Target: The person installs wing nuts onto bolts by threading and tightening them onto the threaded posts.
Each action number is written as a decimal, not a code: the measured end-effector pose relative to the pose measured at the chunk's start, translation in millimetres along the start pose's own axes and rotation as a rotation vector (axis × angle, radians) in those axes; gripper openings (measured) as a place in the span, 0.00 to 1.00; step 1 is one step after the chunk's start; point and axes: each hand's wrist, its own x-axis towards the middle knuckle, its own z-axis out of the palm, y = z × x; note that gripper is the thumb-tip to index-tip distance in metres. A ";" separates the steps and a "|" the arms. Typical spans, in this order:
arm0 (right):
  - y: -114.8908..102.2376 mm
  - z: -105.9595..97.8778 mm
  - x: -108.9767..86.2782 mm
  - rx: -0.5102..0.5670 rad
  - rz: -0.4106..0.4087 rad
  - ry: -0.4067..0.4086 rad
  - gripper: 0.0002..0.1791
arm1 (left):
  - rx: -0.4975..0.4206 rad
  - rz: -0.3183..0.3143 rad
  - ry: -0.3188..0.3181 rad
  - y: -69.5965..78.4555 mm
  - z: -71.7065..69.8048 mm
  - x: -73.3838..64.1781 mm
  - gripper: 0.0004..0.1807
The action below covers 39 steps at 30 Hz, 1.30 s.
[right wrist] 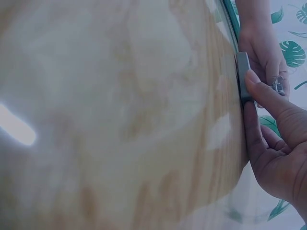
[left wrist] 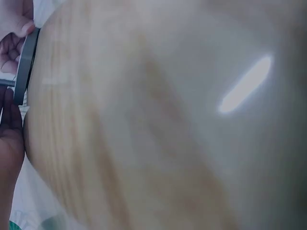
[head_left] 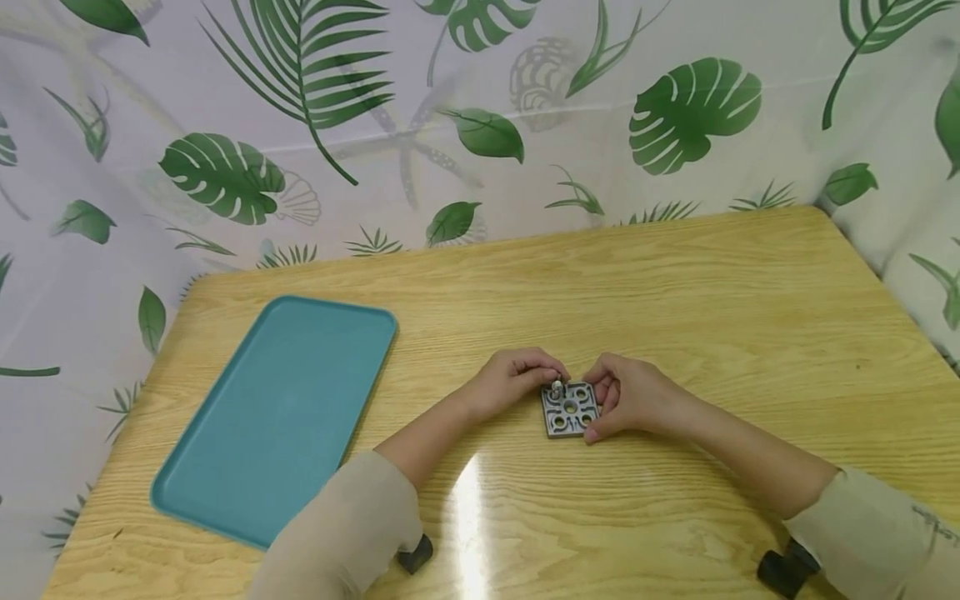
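Observation:
A grey square metal plate [head_left: 570,408] with several round holes and raised ribs lies on the wooden table. My right hand [head_left: 637,396] grips its right side, thumb at the near corner and fingers along the far side; the right wrist view shows this thumb [right wrist: 261,91] on the plate's edge [right wrist: 243,72]. At the plate's far left corner a small silver bolt [head_left: 557,388] stands upright. My left hand [head_left: 517,379] pinches the bolt, its fingertips partly hiding it. The bolt's shaft [left wrist: 6,83] shows beside the plate [left wrist: 26,67] in the left wrist view.
A teal rectangular tray [head_left: 277,417] lies on the left part of the wooden table [head_left: 675,292]. Behind the table hangs a white cloth [head_left: 465,192] printed with green leaves. Light glares off the tabletop in front of the hands.

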 end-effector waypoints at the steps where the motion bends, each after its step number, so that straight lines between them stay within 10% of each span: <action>1: -0.3 0.0 0.0 0.000 0.004 0.000 0.38 | -0.008 0.003 -0.020 0.5 -1.3 1.1 0.11; 10: -0.2 1.1 -0.2 0.018 0.013 0.006 0.38 | -0.045 -0.030 0.014 -0.4 -1.0 1.2 0.12; 22: -0.5 3.1 -0.4 0.018 0.012 0.023 0.39 | -0.193 -0.101 0.639 8.5 52.7 -32.0 0.15; 33: -1.5 2.8 -1.1 0.032 -0.002 0.014 0.38 | -0.106 -0.071 0.696 9.4 65.2 -34.3 0.10; 39: -0.3 2.7 -0.3 0.028 0.005 0.019 0.38 | -0.064 -0.007 0.590 5.9 51.9 -31.6 0.07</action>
